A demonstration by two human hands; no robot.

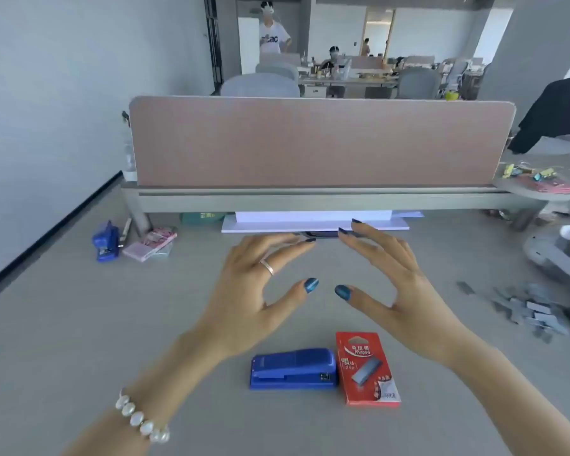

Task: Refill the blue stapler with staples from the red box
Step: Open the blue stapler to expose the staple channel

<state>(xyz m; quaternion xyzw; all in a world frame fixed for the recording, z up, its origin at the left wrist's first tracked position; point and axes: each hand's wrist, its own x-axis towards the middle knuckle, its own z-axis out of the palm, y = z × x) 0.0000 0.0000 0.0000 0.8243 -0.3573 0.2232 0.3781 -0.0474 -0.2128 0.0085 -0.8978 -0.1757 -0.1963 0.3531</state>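
Observation:
The blue stapler (293, 368) lies closed on its side on the grey desk, near the front edge. Right beside it, touching or nearly so, lies the red box (366, 370) of staples, flat and closed. My left hand (254, 291) and my right hand (395, 284) hover above the desk just beyond both objects, fingers spread, palms facing each other, holding nothing. The thumbs almost meet in the middle.
A second blue stapler (106, 241) and pink boxes (148, 243) sit at the far left. Loose staple strips (524, 311) are scattered at the right. A pink divider panel (320, 143) and white paper stack (313, 222) stand behind. People sit farther back.

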